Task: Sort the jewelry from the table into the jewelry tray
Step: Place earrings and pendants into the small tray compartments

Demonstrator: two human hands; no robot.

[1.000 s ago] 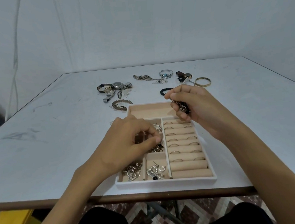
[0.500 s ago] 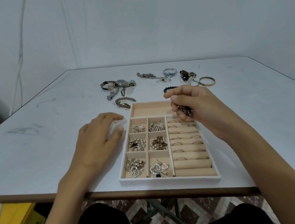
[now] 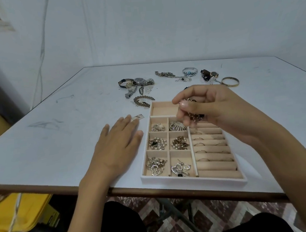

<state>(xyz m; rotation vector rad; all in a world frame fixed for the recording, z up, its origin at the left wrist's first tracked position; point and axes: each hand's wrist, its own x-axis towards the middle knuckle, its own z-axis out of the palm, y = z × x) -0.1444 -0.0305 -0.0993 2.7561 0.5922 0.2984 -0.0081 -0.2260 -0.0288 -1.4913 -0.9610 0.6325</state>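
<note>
A beige jewelry tray (image 3: 194, 180) with a white rim lies at the table's near edge. Its left compartments hold small jewelry, its right side holds ring rolls, and its long top compartment (image 3: 163, 109) holds nothing. My right hand (image 3: 214, 111) hovers over the tray's upper part and grips a chain bracelet (image 3: 194, 116) in curled fingers. My left hand (image 3: 118, 146) lies flat on the table left of the tray, fingertips on a small clear plastic bag (image 3: 138, 117). Loose jewelry lies farther back: watches (image 3: 136, 83), a braided bracelet (image 3: 143, 100), a chain (image 3: 165, 74), a gold bangle (image 3: 230, 82).
A blue-beaded bracelet (image 3: 190, 70) and a dark watch (image 3: 209, 74) lie at the back right of the white table (image 3: 59, 141). A yellow bin (image 3: 15, 212) stands on the floor at the lower left. A wall rises behind the table.
My left hand left the tray's compartments, moved left and flattened on the table beside the tray. My right hand stayed over the tray's top with the bracelet.
</note>
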